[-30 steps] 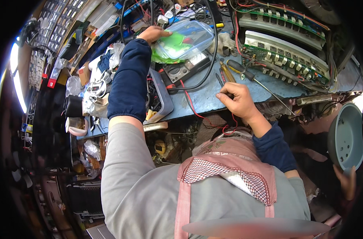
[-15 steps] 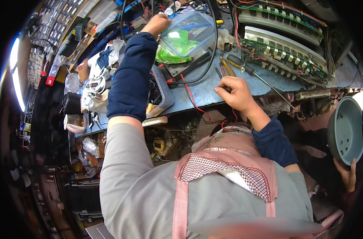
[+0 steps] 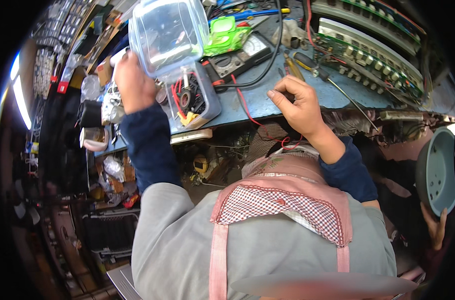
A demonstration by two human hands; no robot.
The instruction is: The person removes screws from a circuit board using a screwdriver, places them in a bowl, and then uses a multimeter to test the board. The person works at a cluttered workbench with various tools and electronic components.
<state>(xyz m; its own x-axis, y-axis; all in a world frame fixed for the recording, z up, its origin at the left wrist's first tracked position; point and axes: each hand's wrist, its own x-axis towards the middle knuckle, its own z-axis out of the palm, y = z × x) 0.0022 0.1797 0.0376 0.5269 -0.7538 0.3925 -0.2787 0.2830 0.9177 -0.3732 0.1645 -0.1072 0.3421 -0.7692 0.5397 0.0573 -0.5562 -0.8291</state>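
Clear plastic lid [image 3: 170,37], shown raised and tilted at the back left of an open bin [image 3: 213,106]. Its lower left edge is gripped by the fingers of the left hand [image 3: 134,82], although their exact placement is blurred. Should only that edge be pinched, the broad sheet could be twisted loose and dropped onto the bin's contents: a tape roll [image 3: 186,100], red wires [image 3: 175,95] and a yellow piece [image 3: 187,119]. Close by, a green packet [image 3: 226,40] and an analog multimeter [image 3: 227,64] could be nudged by the lid's right side if it were swung that way. From the meter a red lead [image 3: 243,104] is draped over the bench edge (a ready snag for a sleeve), by which the meter could be dragged. The right hand [image 3: 300,102] is held with fingers curled toward the thumb; whether anything is pinched there cannot be told. Beyond it lies a screwdriver [image 3: 305,61], its shaft projecting past the edge of the blue bench [image 3: 261,100]; if caught by the right forearm, it could be tipped off.
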